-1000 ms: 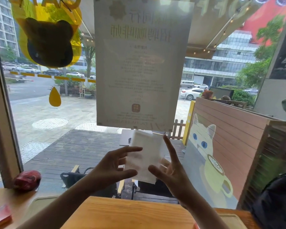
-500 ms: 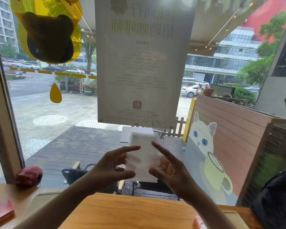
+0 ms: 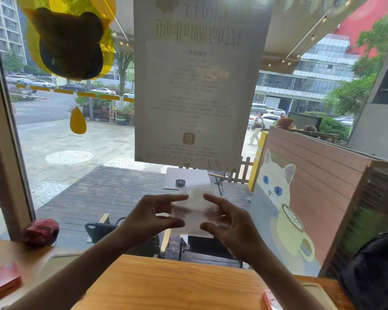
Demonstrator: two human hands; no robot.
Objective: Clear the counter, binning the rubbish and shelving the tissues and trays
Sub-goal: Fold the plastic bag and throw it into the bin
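Note:
A white tissue (image 3: 194, 211) hangs in the air above the wooden counter (image 3: 177, 285), in front of the window. My left hand (image 3: 148, 220) pinches its left edge between thumb and fingers. My right hand (image 3: 229, 224) grips its right side the same way. The tissue looks partly folded and blurred. A pale tray (image 3: 56, 262) lies on the counter at the left, mostly hidden by my left arm. Another tray corner (image 3: 318, 294) shows at the lower right.
A crumpled red object (image 3: 40, 231) rests by the window frame at the left. A red packet (image 3: 2, 280) lies at the far left edge. A small red wrapper (image 3: 270, 299) lies near the bottom right. A dark bag (image 3: 374, 271) sits at the right.
The tissue has gone from a tall spread sheet to a shorter folded shape. Both hands have closed in on its sides.

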